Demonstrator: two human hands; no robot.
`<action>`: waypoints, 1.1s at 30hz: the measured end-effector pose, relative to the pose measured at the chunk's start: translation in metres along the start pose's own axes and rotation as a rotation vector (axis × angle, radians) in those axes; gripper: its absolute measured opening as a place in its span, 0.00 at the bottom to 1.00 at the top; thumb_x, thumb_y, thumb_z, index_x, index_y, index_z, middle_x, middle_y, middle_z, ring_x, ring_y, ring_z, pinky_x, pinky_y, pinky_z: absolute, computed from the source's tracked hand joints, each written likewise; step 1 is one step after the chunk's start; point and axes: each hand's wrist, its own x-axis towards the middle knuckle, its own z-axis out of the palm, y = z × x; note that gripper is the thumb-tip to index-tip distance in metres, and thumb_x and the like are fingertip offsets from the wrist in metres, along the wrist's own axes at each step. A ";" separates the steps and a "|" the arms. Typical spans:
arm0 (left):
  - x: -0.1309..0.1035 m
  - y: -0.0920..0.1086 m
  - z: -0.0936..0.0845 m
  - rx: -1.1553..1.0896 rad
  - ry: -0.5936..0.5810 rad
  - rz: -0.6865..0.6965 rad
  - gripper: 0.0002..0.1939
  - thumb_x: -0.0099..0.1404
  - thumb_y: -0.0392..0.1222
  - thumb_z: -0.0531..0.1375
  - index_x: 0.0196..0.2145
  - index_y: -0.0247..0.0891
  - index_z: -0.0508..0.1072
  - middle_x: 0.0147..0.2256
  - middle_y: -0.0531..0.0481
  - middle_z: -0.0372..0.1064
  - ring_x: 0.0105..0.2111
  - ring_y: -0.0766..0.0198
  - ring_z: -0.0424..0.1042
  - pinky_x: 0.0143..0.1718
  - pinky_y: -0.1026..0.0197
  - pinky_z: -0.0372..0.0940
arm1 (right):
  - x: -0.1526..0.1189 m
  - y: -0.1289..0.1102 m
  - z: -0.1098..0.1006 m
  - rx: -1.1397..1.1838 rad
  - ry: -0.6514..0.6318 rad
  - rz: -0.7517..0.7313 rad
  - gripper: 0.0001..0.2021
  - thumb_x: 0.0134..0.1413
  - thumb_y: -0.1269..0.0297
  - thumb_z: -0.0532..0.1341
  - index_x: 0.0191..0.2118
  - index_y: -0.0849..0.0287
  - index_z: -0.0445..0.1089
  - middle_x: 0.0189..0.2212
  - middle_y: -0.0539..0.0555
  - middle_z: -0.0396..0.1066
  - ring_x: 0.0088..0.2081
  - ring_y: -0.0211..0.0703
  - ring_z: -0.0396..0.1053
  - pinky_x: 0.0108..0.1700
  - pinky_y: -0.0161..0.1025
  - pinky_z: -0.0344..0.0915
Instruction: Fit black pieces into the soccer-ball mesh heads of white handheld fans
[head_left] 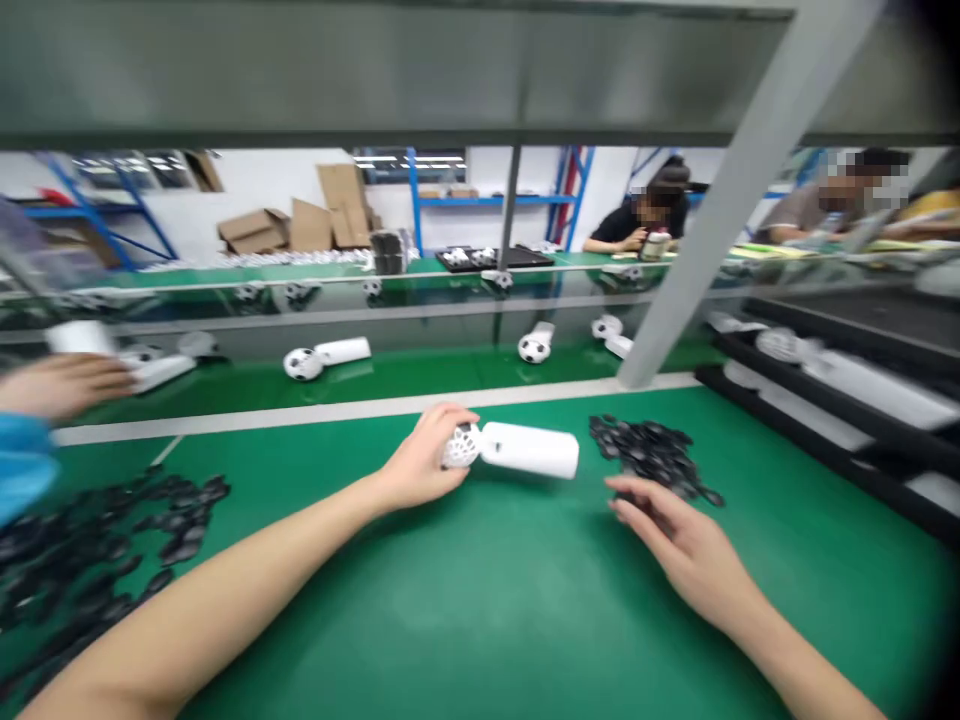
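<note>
My left hand (pixel 431 455) is wrapped round the round latticed head of a white device (pixel 531 450), whose long white handle points right, just over the green table (pixel 480 600). To the right, my right hand (pixel 667 530) has its thumb and fingers close together on a small black piece, partly hidden by the fingers. Just beyond it lies a pile of small black pieces (pixel 652 450).
Black pieces (pixel 180 510) are spread at the left, near a co-worker's hand (pixel 67 385) in a blue sleeve. White devices with football-patterned heads (pixel 303 364) lie on the green strip behind. Stacked black trays (pixel 840 420) stand right, beside a slanted grey post (pixel 720 220).
</note>
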 end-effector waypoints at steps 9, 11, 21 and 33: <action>0.090 -0.095 0.018 0.241 0.308 -0.689 0.27 0.58 0.50 0.54 0.52 0.33 0.55 0.47 0.33 0.60 0.49 0.46 0.60 0.46 0.50 0.55 | 0.003 0.034 0.015 -0.100 0.005 -0.066 0.14 0.49 0.50 0.55 0.36 0.52 0.69 0.35 0.52 0.74 0.34 0.43 0.73 0.30 0.30 0.70; 0.092 -0.105 0.028 0.272 0.307 -0.715 0.30 0.58 0.52 0.53 0.54 0.35 0.53 0.47 0.33 0.60 0.50 0.44 0.59 0.46 0.48 0.54 | 0.002 0.031 0.014 -0.115 0.028 -0.064 0.13 0.49 0.51 0.55 0.35 0.52 0.69 0.34 0.51 0.74 0.34 0.43 0.73 0.31 0.30 0.70; 0.091 -0.115 0.029 0.349 0.283 -0.613 0.41 0.49 0.57 0.59 0.56 0.33 0.52 0.51 0.36 0.59 0.50 0.47 0.59 0.47 0.53 0.56 | 0.007 0.014 0.006 -0.080 -0.063 -0.048 0.10 0.56 0.57 0.50 0.36 0.53 0.65 0.29 0.51 0.70 0.29 0.41 0.68 0.32 0.34 0.67; 0.067 -0.103 0.028 0.407 0.334 -0.501 0.29 0.55 0.46 0.56 0.52 0.28 0.59 0.48 0.35 0.61 0.50 0.46 0.58 0.48 0.51 0.56 | 0.015 0.023 0.008 0.105 0.074 0.075 0.13 0.55 0.57 0.50 0.38 0.56 0.66 0.33 0.53 0.72 0.31 0.41 0.70 0.37 0.38 0.66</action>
